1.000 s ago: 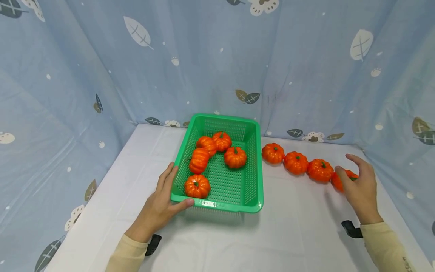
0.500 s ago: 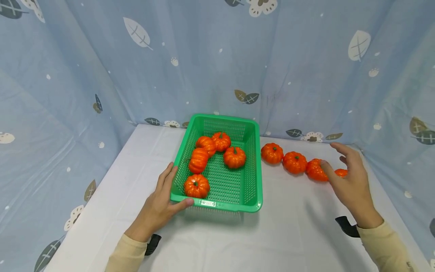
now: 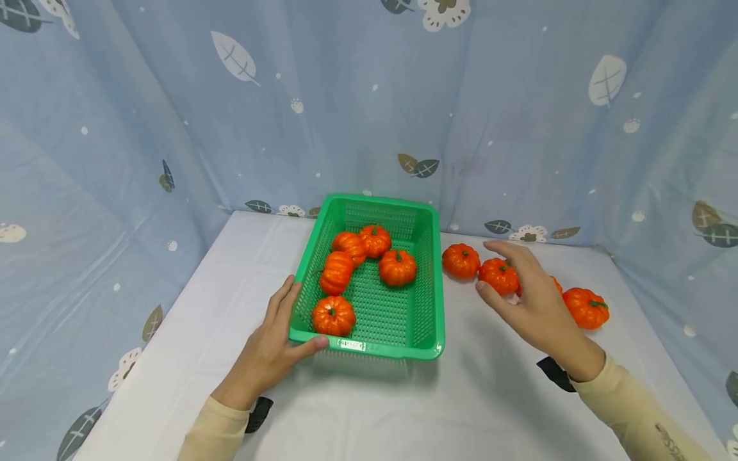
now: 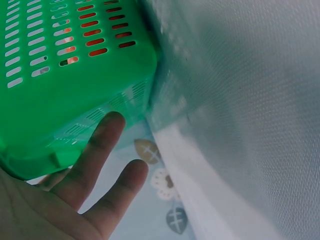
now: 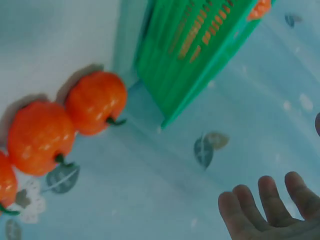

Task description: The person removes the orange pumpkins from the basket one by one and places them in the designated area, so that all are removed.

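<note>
A green plastic basket [image 3: 426, 349] holds several small orange pumpkins, one of them the pumpkin [image 3: 334, 315] in its near left corner. My left hand [image 3: 271, 349] rests at that corner, its thumb along the front rim and its straight fingers against the left side; the left wrist view shows two fingers [image 4: 102, 155] extended by the basket's wall. Over the row of pumpkins to the right of the basket, my right hand [image 3: 539, 310] hovers with fingers spread and nothing in its grasp. It partly hides one pumpkin and is nearest the pumpkin [image 3: 497, 275] second from the basket.
The row also includes a pumpkin [image 3: 460, 260] beside the basket and a pumpkin [image 3: 586, 308] at the far right. A white cloth [image 3: 380, 416] covers the table. Blue patterned curtain [image 3: 346, 96] encloses the back and sides.
My right hand has moved left along the row, from the rightmost pumpkin toward the basket, uncovering that pumpkin. My left hand and the basket have stayed in place.
</note>
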`<state>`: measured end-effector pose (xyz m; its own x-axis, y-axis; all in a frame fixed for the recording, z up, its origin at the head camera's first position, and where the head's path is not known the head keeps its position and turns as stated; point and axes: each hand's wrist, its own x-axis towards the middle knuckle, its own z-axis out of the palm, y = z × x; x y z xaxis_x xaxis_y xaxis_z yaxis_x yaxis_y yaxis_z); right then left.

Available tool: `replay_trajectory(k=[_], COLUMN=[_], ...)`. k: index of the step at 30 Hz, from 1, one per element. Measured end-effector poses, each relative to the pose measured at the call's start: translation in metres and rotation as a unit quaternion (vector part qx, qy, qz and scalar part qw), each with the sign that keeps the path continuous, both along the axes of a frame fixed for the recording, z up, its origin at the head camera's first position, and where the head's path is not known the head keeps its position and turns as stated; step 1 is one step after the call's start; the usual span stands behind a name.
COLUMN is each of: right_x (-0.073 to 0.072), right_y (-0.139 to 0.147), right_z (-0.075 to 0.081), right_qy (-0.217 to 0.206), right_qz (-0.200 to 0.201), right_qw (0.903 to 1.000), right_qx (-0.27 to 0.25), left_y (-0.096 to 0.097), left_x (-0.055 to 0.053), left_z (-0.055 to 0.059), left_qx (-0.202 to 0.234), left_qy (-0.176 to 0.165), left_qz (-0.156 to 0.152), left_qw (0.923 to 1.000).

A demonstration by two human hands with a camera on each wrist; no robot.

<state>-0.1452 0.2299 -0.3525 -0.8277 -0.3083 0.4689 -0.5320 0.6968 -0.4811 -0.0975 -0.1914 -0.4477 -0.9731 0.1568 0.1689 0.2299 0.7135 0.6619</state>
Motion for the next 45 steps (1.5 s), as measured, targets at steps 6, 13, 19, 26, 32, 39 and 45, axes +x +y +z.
replay_trajectory(k=[6,13,19,26,32,39,45], right_x=[-0.006,-0.024,-0.045,-0.063,-0.077,-0.092,-0.102], right_y=[-0.025,-0.047,-0.059,-0.067,-0.074,-0.081,-0.095], right_z=[-0.005,-0.011,-0.023,-0.035,-0.042,-0.054,-0.055], right_qy=[-0.035,-0.058,-0.090,-0.099,-0.085,-0.070,-0.065], right_qz=[0.053,0.109,0.121,0.123,0.154,0.184,0.174], right_qw=[0.9969,0.9902,0.9851,0.9836,0.9799,0.9719,0.9652], right_qx=[0.048,0.065,0.082,0.087,0.093,0.130,0.184], left_y=[0.000,0.000,0.000,0.001,0.001,0.002,0.001], left_x=[-0.001,-0.002,-0.001,-0.002,-0.002,-0.003,-0.003], left_z=[-0.002,-0.001,-0.001,-0.003,-0.003,-0.003,-0.001], left_qx=[-0.004,-0.002,0.005,0.002,0.005,0.003,0.002], left_qy=[0.000,0.002,-0.003,0.007,0.003,0.005,0.005], left_qz=[0.000,-0.001,0.002,-0.001,0.004,0.000,0.004], left_qw=[1.0000,1.0000,1.0000,1.0000,1.0000,1.0000,1.0000])
